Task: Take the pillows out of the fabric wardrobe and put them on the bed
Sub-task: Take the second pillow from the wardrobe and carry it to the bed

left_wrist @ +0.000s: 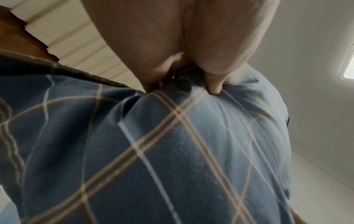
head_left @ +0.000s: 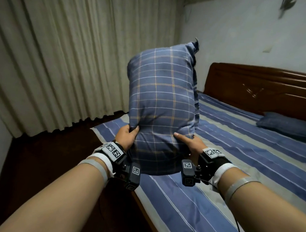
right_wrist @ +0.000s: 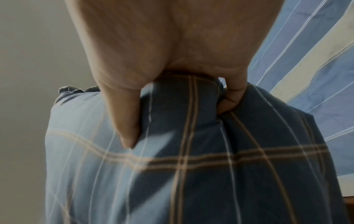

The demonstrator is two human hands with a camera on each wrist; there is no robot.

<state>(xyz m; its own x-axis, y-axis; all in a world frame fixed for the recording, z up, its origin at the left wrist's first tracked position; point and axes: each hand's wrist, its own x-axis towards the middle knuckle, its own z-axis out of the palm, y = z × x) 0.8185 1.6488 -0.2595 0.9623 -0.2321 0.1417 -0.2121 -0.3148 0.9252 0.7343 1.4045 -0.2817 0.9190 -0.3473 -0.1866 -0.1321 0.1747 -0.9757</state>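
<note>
head: high, looking down | wrists: close, looking up | shared: plaid pillow (head_left: 163, 105)

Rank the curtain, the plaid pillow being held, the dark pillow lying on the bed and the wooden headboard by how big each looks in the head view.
1. curtain, by far the largest.
2. plaid pillow, though it is close to the camera, which enlarges it.
3. headboard, cut off at the frame edge.
4. dark pillow, also cut off.
</note>
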